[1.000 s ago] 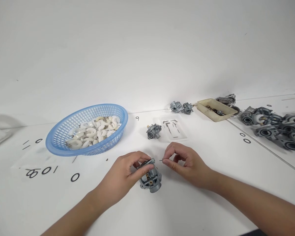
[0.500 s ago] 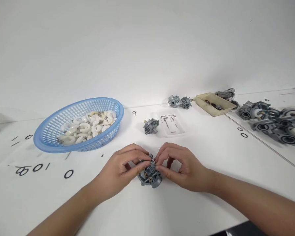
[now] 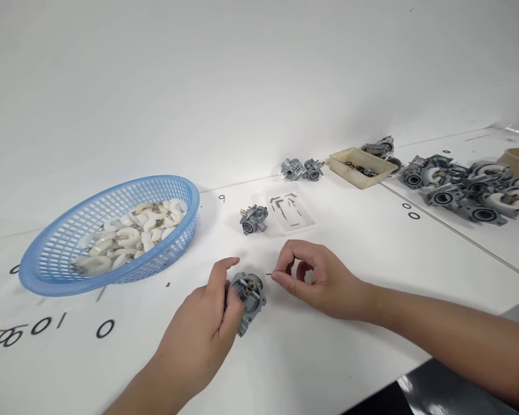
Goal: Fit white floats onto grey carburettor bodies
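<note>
My left hand (image 3: 203, 328) grips a small grey metal carburetor body (image 3: 247, 294) and holds it tilted just above the white table (image 3: 328, 357). My right hand (image 3: 315, 278) is to its right, thumb and forefinger pinched on a thin metal pin (image 3: 269, 274) whose tip points left at the carburetor, a short gap away. The other fingers of the right hand are curled in.
A blue mesh basket (image 3: 47, 271) of white curved parts sits at the left. Behind the hands are another carburetor (image 3: 253, 219), a clear tray of pins (image 3: 290, 208), two more carburetors (image 3: 301, 169), a beige tray (image 3: 358, 167) and several grey assemblies (image 3: 467, 193) at the right.
Both hands were together on the carburetor half a second ago. Now the right hand has drawn away to the right with the pin, and the left hand has turned the carburetor.
</note>
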A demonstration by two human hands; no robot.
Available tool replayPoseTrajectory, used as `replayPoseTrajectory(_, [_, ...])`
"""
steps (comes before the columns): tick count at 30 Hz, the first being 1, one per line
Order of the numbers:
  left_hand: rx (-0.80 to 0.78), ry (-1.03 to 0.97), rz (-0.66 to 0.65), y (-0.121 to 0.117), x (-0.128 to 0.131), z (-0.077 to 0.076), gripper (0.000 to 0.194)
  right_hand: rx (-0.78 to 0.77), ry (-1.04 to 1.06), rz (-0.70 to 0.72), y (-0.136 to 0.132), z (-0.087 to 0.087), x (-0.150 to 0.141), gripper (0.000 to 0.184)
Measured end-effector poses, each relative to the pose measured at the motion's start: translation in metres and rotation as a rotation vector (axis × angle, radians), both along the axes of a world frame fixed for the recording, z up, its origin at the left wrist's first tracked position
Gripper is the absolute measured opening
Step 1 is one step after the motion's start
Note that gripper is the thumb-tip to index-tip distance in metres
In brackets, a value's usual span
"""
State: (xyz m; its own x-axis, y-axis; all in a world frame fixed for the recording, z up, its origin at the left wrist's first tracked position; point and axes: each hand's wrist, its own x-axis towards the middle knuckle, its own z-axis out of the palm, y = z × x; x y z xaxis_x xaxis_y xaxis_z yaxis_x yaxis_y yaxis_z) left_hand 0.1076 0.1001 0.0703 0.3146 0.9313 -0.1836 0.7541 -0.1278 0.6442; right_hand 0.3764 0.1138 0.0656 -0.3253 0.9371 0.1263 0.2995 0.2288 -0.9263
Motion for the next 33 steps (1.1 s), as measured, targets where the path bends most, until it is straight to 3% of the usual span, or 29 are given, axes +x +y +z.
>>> replayPoseTrajectory(2, [-0.071,-0.095,0.067,-0.001,0.000,-0.002,0.058,-0.092,0.001,-0.008,-0.002,-0.001,-0.004,0.025])
replayPoseTrajectory(5, [-0.219,-0.286,0.194,-0.002,0.005,-0.004,0.053,-0.210,-0.022,0.015,-0.007,-0.006,-0.010,0.029])
replayPoseTrajectory(9, [-0.325,-0.482,0.276,-0.006,0.016,-0.011,0.048,-0.227,-0.059,0.010,-0.011,-0.010,-0.015,0.027])
replayPoseTrajectory(14, [-0.327,-0.461,0.134,-0.012,0.014,-0.015,0.055,-0.222,0.021,-0.013,-0.010,-0.012,-0.013,0.028])
replayPoseTrajectory(17, [-0.251,-0.297,0.015,-0.010,0.009,-0.006,0.063,-0.178,0.070,-0.021,-0.007,-0.014,-0.011,0.030])
replayPoseTrajectory(20, [-0.187,-0.213,-0.062,-0.005,0.006,0.002,0.057,-0.164,0.084,-0.015,-0.005,-0.015,-0.009,0.029])
replayPoseTrajectory(23, [-0.145,-0.225,-0.051,0.001,0.003,0.004,0.051,-0.191,0.089,0.009,-0.002,-0.012,-0.005,0.027])
replayPoseTrajectory(28, [-0.099,-0.242,-0.081,0.004,0.002,-0.006,0.040,-0.204,0.090,0.056,0.006,-0.005,0.004,0.029])
replayPoseTrajectory(33, [-0.037,-0.248,-0.047,-0.002,0.010,-0.013,0.044,-0.209,0.134,0.053,0.008,-0.008,0.008,0.031])
